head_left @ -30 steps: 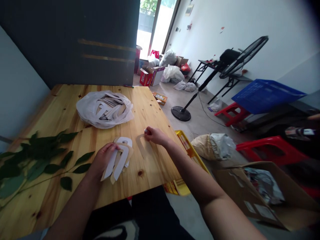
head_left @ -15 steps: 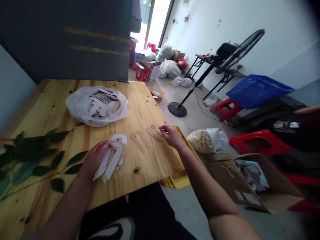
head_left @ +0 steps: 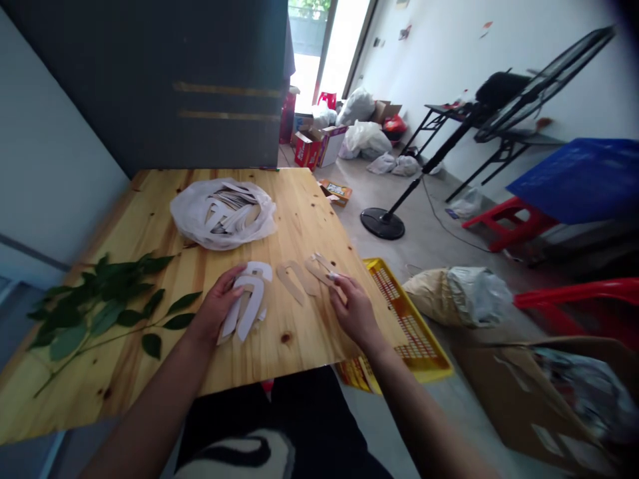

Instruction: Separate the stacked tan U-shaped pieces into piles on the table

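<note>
My left hand (head_left: 219, 303) is closed on white U-shaped cardboard pieces (head_left: 250, 303), with tan layers showing beneath them. These pieces lie low over the table, and whether they touch it I cannot tell. My right hand (head_left: 353, 307) is at the table's right side, fingers pinched around a small whitish bit too small to name. Beside its fingertips lies a tan U-shaped piece (head_left: 318, 271) with a white scrap at its top. Between my hands rests another tan U-shaped piece (head_left: 294, 281). Farther back, a white plastic bag (head_left: 187, 223) holds many similar cut pieces.
A leafy branch (head_left: 112, 313) lies on the left of the wooden table (head_left: 294, 219). Below the right edge is a yellow plastic basket (head_left: 424, 352). Beyond stand a black fan (head_left: 382, 223), a cardboard box (head_left: 492, 399), a red stool (head_left: 574, 299) and a blue crate (head_left: 574, 179).
The view has turned left, so the scene sits farther right. My right hand has drawn back toward me along the tan piece. My left hand keeps its hold on the white pieces.
</note>
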The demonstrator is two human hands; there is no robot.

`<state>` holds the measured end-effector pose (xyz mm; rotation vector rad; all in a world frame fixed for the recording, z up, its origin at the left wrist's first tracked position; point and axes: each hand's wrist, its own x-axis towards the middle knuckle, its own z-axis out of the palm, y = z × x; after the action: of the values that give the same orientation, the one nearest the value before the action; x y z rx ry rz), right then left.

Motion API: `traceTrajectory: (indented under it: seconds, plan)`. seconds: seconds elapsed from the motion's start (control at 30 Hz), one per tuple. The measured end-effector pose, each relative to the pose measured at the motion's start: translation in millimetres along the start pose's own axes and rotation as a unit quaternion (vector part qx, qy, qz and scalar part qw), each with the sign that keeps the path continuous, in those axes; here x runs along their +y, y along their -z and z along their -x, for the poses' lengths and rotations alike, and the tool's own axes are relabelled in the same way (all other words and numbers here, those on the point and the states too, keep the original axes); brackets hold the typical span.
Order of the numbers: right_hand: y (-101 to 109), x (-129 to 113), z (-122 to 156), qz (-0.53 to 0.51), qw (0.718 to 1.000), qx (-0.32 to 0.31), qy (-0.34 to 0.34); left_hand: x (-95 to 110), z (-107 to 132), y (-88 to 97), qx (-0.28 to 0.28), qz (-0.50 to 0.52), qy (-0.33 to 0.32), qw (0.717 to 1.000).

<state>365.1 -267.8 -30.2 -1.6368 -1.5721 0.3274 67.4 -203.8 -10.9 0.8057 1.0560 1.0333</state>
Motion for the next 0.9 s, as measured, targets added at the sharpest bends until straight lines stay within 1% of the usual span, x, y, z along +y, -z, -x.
traceTrajectory:
  seconds: [0.07, 0.13, 0.17, 0.23, 0.3, 0.4, 0.47, 0.53, 0.63, 0.7, 0.77, 0.83, 0.9]
  plan:
    - [-20.6, -25.6, -0.4, -0.12, 0.991, -0.034, -0.038, -2.6, 1.6, -4.1, -0.002, 0.028, -0.011, 1.0]
    - [-44.0, -51.2, -3.1, -0.211, 0.972, -0.07, -0.078, -4.9, 2.1, -7.0, 0.003, 0.049, -0.02, 0.999]
    - [-55.3, -62.2, -5.3, -0.239, 0.963, -0.085, -0.093, -5.7, 2.1, -7.9, 0.008, 0.059, -0.018, 0.998]
    - [-74.5, -78.8, -11.1, -0.272, 0.95, -0.115, -0.099, -5.8, 1.4, -8.3, 0.012, 0.089, 0.0, 0.996]
    - [-87.4, -88.1, -18.0, -0.28, 0.946, -0.136, -0.091, -4.3, -0.1, -6.1, -0.005, 0.138, 0.045, 0.989]
    - [-96.2, -94.0, -28.9, -0.271, 0.947, -0.151, -0.08, -0.6, -2.9, 1.4, -0.053, 0.224, 0.138, 0.963]
    - [-97.9, -97.0, -35.8, -0.256, 0.95, -0.163, -0.073, 1.4, -3.6, 6.2, -0.084, 0.263, 0.174, 0.945]
    - [-97.5, -101.6, -41.7, -0.222, 0.96, -0.161, -0.053, 2.6, -2.9, 7.7, -0.112, 0.288, 0.168, 0.936]
    - [-93.7, -113.4, -46.0, -0.1, 0.99, -0.1, 0.016, 2.7, -1.5, 2.6, -0.128, 0.312, 0.151, 0.929]
    - [-90.0, -123.7, -44.3, -0.016, 0.996, -0.072, 0.058, 1.9, -2.0, -3.0, -0.127, 0.319, 0.149, 0.927]
    - [-87.9, -134.2, -39.3, 0.02, 0.994, -0.088, 0.069, 0.5, -3.4, -7.6, -0.125, 0.322, 0.137, 0.928]
    - [-89.5, -143.2, -32.8, 0.017, 0.991, -0.119, 0.059, -1.9, -4.5, -10.3, -0.117, 0.324, 0.119, 0.931]
    - [-94.7, -149.2, -27.1, 0.009, 0.989, -0.143, 0.043, -5.2, -4.3, -11.7, -0.093, 0.328, 0.104, 0.934]
